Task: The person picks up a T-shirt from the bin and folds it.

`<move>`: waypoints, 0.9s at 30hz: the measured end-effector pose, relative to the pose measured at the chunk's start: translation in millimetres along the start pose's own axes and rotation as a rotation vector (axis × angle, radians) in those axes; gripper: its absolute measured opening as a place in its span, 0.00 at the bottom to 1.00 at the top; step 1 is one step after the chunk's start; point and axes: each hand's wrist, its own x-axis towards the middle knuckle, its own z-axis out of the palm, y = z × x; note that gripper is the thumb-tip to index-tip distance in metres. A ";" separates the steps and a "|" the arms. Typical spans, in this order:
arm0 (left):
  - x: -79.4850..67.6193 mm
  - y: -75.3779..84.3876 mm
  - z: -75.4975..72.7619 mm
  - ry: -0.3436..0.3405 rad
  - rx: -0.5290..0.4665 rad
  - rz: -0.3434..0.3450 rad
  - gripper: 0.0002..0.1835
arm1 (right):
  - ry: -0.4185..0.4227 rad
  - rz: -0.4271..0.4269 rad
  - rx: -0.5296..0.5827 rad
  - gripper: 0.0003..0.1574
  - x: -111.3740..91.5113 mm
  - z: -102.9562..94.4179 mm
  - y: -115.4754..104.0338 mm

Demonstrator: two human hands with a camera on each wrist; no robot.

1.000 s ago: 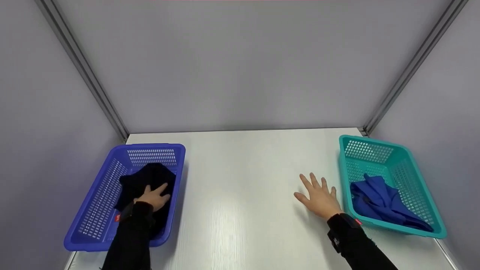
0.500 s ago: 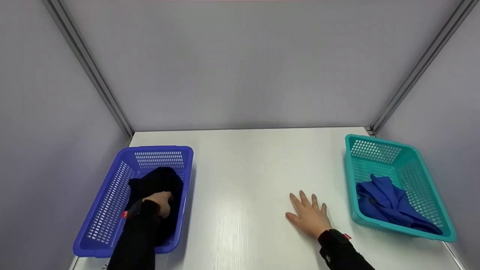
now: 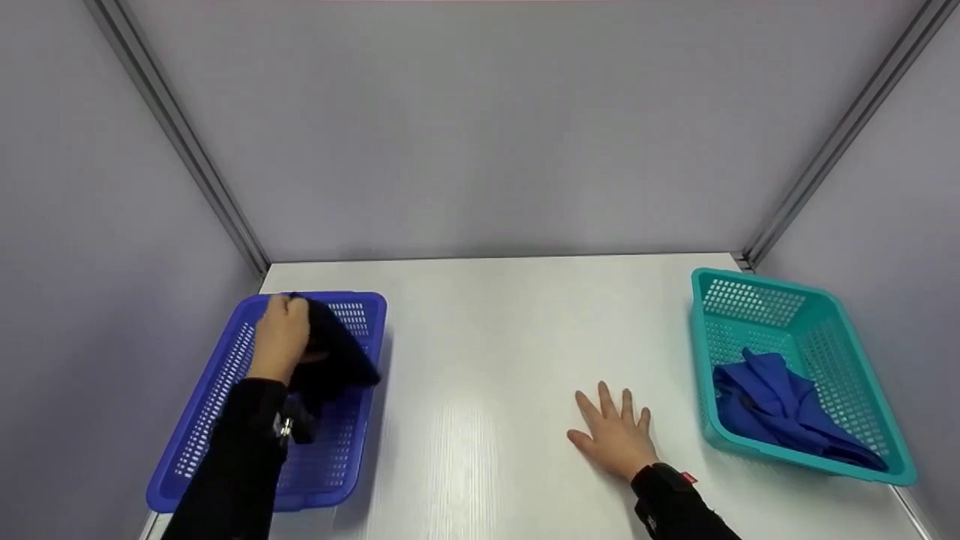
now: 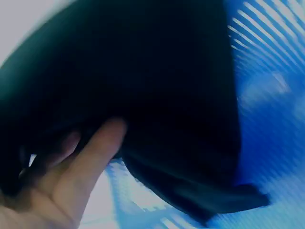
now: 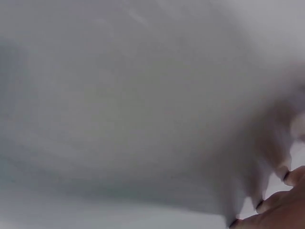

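My left hand [image 3: 281, 339] grips a black cloth [image 3: 334, 358] by its upper part and holds it up over the blue basket [image 3: 169, 489]. The cloth hangs down to the right, its lower corner overlapping the basket's right rim. In the left wrist view the thumb and fingers pinch the dark fabric [image 4: 167, 81], which covers most of that view. My right hand [image 3: 616, 439] rests on the white table [image 3: 480, 360] with fingers spread, holding nothing. In the right wrist view its fingertips [image 5: 293, 176] meet the pale tabletop.
At the right a teal basket [image 3: 862, 360] holds a crumpled blue cloth [image 3: 784, 409]. Grey panels [image 3: 487, 135] enclose the table at the back and both sides.
My left hand has taken hold of the black cloth and lifted it up from the basket floor. My right hand has come left and down to the tabletop.
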 end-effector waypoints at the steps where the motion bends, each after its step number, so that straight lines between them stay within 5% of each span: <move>1: -2.6 12.1 -3.8 0.037 -0.111 0.008 0.24 | -0.002 0.003 0.012 0.46 0.4 -0.6 0.0; 4: -13.3 49.6 -13.0 0.082 -0.345 0.077 0.16 | 0.000 0.018 0.069 0.48 3.4 -3.1 -1.4; 9: -36.3 112.4 -18.7 0.116 -0.421 0.325 0.09 | 0.034 0.018 0.271 0.52 13.0 -10.8 -10.9; 11: -46.3 135.6 -15.9 0.118 -0.535 0.433 0.08 | 0.040 -0.001 0.373 0.53 16.6 -15.5 -17.8; 15: -66.4 176.9 -5.1 0.050 -0.801 0.593 0.08 | 0.036 -0.067 0.590 0.55 21.6 -29.4 -36.7; 21: -85.4 211.7 25.5 -0.150 -0.909 0.642 0.07 | 0.011 -0.192 0.962 0.55 22.1 -70.1 -76.0; 27: -90.2 207.5 67.9 -0.297 -0.832 0.594 0.06 | 0.020 -0.341 1.272 0.58 16.4 -105.3 -105.6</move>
